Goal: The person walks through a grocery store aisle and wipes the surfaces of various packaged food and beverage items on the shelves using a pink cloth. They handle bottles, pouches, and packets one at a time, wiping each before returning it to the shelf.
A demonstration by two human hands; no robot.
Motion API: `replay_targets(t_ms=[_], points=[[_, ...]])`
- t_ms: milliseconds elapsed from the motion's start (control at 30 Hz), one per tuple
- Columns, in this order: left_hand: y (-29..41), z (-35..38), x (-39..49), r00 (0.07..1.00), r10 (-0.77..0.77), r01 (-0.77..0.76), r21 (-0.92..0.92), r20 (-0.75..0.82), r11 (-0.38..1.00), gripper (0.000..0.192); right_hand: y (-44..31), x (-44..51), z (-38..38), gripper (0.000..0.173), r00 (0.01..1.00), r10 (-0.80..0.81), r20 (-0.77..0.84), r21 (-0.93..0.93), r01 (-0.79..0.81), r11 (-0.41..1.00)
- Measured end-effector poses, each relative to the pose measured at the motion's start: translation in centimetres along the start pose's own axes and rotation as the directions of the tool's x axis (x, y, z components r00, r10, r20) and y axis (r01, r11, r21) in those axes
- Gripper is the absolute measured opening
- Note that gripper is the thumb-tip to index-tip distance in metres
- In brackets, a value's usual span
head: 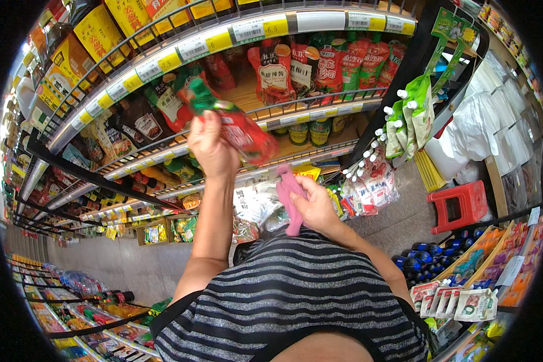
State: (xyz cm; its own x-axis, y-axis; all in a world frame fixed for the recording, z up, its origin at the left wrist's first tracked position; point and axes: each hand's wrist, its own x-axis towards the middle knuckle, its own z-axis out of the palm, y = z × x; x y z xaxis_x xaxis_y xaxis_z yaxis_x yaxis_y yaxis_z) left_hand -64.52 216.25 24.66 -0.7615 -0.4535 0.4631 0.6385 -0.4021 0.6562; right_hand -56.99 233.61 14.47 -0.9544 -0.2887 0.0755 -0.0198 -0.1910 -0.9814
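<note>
My left hand (pixel 215 151) grips a red sauce pouch (pixel 244 135) with a green cap, held tilted in front of the shelf; motion blurs it. A pink cloth (pixel 292 199) is bunched in my right hand (pixel 316 206), lower and to the right of the pouch. Behind the pouch is a wooden shelf board (pixel 242 86) behind a wire rail. Upright red pouches, among them a sweet chili sauce pouch (pixel 271 74) and a ketchup pouch (pixel 330 68), stand on its right part. Dark and red pouches (pixel 147 122) stand to the left.
Yellow-labelled bottles (pixel 102 38) fill the shelf above; small jars (pixel 319 132) stand below. Spouted green pouches (pixel 409 117) hang at the shelf's right end. A red plastic stool (pixel 459 206) stands on the tiled floor to the right. Drink bottles (pixel 421 258) stand behind me on the right.
</note>
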Motion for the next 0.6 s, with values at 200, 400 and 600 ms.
replay_targets(t_ms=[200,400,600], points=[[-2.2,-1.4,6.6,0.85,0.523,-0.522,0.25,0.071,0.815,0.024,1.0,-0.9,-0.9,0.03,0.993,0.097,0.074,-0.084,-0.09,0.992],[-6.3,-3.1,7.9,0.865,0.495,-0.483,0.416,0.087,0.771,0.024,2.2,-1.9,-2.0,0.026,0.998,0.026,-0.058,-0.062,-0.03,0.998],[-9.3,-6.7,8.8,0.943,0.327,-0.223,0.612,-0.062,0.759,0.019,1.0,-2.8,-2.9,0.029,0.989,0.111,-0.102,-0.05,-0.117,0.992]])
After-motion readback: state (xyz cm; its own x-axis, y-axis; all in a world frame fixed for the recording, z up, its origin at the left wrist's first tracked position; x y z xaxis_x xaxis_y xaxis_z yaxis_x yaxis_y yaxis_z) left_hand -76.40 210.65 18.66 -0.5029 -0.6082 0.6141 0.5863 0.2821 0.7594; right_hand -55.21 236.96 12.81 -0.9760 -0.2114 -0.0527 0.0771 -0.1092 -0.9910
